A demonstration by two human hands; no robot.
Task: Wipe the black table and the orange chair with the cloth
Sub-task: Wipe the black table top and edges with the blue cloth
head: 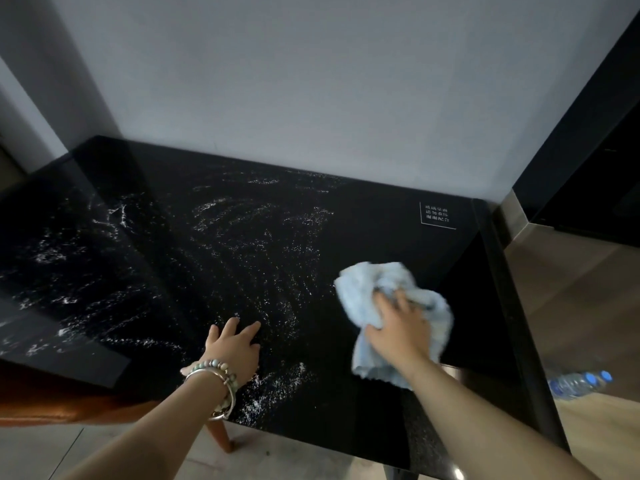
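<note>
Black table [381,230] against a grey wall, white streaks [242,220] left and centre: my right hand [398,327] grips the bunched cloth [367,282] on its right side for wiping, my left hand [233,348], fingers straight, braces near its front edge, with the orange chair [69,403] below its left corner.

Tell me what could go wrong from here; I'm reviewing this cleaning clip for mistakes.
The left hand lies flat on the black table among the white specks, so it may leave prints, and the bracelets could scratch the top.
The cloth is bunched under the right hand, so it may smear specks rather than lift them.
</note>
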